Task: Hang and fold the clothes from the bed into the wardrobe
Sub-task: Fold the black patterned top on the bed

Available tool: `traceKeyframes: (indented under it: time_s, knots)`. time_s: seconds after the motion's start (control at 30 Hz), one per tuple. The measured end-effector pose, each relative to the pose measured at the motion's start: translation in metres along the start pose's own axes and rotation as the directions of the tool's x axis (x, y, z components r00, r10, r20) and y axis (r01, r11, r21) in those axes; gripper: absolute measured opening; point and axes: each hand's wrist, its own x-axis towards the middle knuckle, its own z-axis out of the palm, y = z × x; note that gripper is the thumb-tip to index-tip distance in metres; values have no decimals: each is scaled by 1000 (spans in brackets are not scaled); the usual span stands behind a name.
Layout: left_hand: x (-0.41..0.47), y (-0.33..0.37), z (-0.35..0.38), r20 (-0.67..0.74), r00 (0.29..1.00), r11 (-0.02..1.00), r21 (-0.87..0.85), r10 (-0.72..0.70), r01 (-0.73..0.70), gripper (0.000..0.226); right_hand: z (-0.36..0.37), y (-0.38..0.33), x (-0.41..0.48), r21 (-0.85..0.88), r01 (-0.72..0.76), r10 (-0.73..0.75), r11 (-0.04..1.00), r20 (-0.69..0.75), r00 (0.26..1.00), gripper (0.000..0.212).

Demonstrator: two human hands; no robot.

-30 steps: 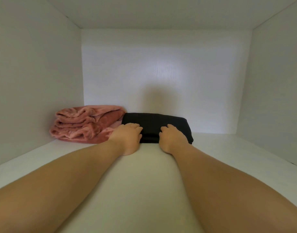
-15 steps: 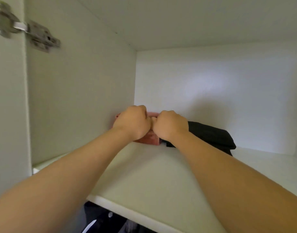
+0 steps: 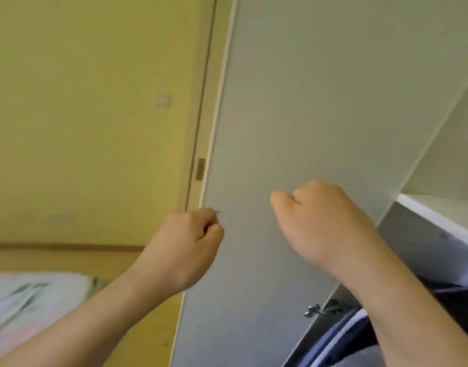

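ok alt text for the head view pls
The left hand and right hand, fingers curled and apparently empty, are held up before an open white wardrobe door. A shelf edge shows at right, a bed lower left by a yellow wall.

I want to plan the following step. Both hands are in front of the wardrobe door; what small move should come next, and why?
Probably turn left toward the bed to look for another garment: the left hand and the right hand are curled and hold nothing, before the open wardrobe door.

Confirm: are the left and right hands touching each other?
Apart. The head view shows a bare strip of wardrobe door between the left hand and the right hand.
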Motion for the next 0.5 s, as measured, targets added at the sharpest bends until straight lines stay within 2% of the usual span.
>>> traceKeyframes:
  time_s: [0.1,0.2,0.3,0.37,0.43,0.5]
  knots:
    - [-75,-95,-57,-79,958,956,84,-275,281,27,79,-89,-9,174,158,-188,972,171,967,54]
    - [-159,-165,-108,-184,833,831,109,-522,545,28,154,-181,-31,319,244,-349,916,332,876,51]
    - [-240,-217,-141,-265,655,670,42,-708,741,27,221,-258,-68,382,334,-492,862,469,733,46]
    - [-301,-246,-161,-311,503,539,-35,-806,841,27,266,-313,-103,415,391,-570,822,573,589,43]
    - [-349,-269,-174,-349,383,435,-79,-855,897,27,303,-356,-135,423,431,-596,797,662,454,49]
    - [-395,-293,-183,-366,288,335,-71,-885,940,28,337,-393,-166,408,462,-588,788,722,366,46]
